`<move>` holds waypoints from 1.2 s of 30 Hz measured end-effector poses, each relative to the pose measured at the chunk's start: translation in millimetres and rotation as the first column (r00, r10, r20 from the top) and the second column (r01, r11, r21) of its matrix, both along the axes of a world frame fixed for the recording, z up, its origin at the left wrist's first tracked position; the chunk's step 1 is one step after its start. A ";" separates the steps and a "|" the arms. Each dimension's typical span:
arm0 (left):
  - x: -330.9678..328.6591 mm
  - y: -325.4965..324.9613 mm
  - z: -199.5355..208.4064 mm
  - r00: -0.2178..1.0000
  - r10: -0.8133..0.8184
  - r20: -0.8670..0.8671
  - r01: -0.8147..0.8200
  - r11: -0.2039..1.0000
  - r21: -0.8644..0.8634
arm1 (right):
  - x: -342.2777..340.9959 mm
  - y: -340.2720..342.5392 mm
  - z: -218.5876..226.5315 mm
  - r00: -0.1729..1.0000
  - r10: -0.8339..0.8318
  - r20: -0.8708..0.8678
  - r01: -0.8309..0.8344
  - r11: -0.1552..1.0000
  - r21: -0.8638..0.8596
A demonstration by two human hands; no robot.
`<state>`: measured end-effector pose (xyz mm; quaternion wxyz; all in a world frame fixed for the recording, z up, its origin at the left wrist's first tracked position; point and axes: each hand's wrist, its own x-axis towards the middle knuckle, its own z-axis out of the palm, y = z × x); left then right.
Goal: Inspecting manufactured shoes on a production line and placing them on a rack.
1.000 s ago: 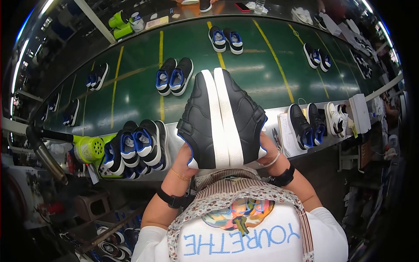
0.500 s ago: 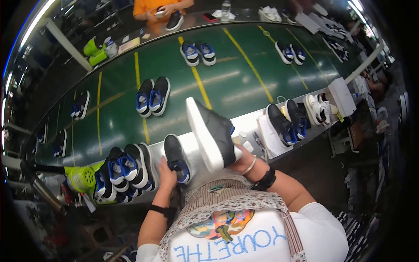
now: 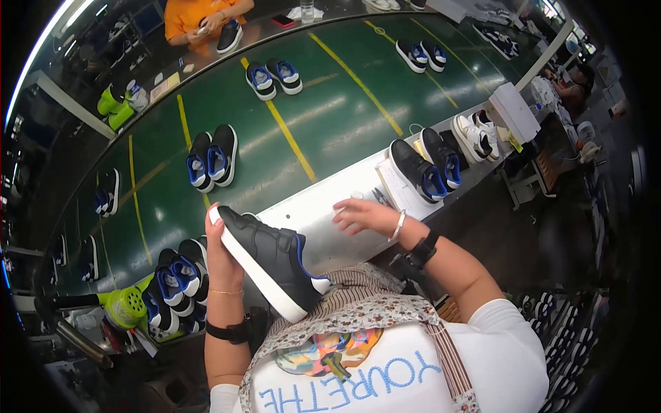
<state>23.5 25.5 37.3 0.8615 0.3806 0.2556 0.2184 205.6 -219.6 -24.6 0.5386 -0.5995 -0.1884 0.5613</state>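
Note:
My left hand (image 3: 224, 258) grips the toe end of a black sneaker (image 3: 265, 244) with a thick white sole and blue lining. The sneaker is tilted, its sole toward my left forearm and its heel close to my apron. My right hand (image 3: 365, 217) hovers over the metal ledge (image 3: 313, 224), fingers spread and holding nothing. Close to it lie dark pen-like tools (image 3: 381, 197). Farther right on the ledge stands a pair of black sneakers (image 3: 416, 168), partly on white paper.
A green conveyor belt (image 3: 289, 148) with yellow lines carries several pairs of sneakers. Left of me, more sneakers (image 3: 180, 275) crowd beside a lime-green blower (image 3: 127, 308). White shoes (image 3: 475, 136) and a white box (image 3: 513, 110) sit at right. Across the belt, a person in orange (image 3: 200, 17) handles something.
My right hand has let go of the sneaker it held. My left hand has moved from a standing sneaker and now grips a raised one. The view has shifted right.

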 end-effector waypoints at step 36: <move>-26.8 -13.0 10.3 0.949 -0.018 -0.316 0.113 0.952 0.283 | -100.1 95.4 104.2 0.498 0.345 0.796 -0.348 0.920 -0.182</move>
